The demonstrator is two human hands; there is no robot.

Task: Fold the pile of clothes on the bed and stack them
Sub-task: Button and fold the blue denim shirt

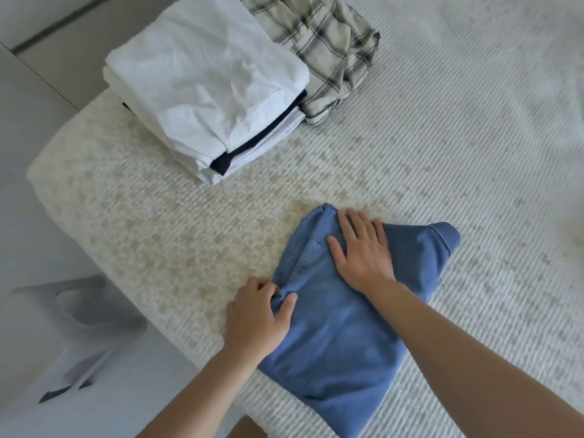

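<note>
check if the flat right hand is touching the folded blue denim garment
Touching. The head view shows the right hand lying palm down, fingers spread, on the folded blue denim garment, with no gap beneath it.

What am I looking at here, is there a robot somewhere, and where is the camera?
There is no robot. A person wears one camera on the head, looking down at their own two hands over a bed. The left hand pinches the edge of a blue garment, and the right hand presses flat on top of it. Farther back sits a stack of folded clothes, mostly white with a dark piece between, and beside it a plaid garment, loosely bunched.
</note>
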